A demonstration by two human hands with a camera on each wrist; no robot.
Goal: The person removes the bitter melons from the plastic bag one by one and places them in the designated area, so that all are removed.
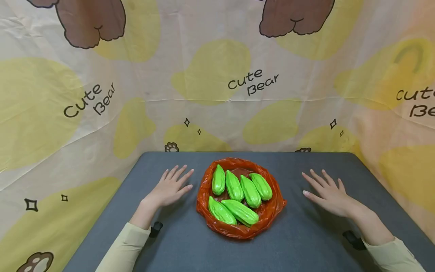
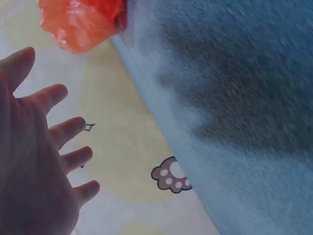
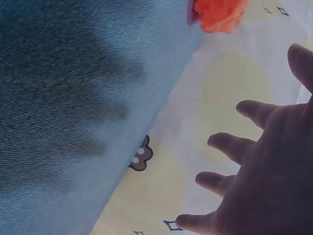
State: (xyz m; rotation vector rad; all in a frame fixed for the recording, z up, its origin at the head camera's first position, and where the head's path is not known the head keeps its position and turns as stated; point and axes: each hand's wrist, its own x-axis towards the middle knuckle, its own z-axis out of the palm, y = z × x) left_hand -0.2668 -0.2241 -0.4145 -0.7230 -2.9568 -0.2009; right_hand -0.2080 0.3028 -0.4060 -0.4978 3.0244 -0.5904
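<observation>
Several bright green, ridged, pointed vegetable-like pieces (image 1: 250, 192) lie inside a round container lined with a crinkled red plastic bag (image 1: 279, 204) in the middle of the table. My left hand (image 1: 170, 189) hovers to the left of it, fingers spread, holding nothing. On the other side my right hand (image 1: 329, 194) is also spread above the table and apart from the bag. Both wrist views catch an edge of the red bag, the left one (image 2: 80, 24) and the right one (image 3: 220, 14), beyond the empty fingers.
The grey table (image 1: 170, 249) has a straight far edge and slanting sides. Behind it hangs a cream cloth (image 1: 210, 75) with yellow patches, bears and lettering. A dark band (image 1: 156, 229) sits at the left wrist, another (image 1: 354, 240) at the right.
</observation>
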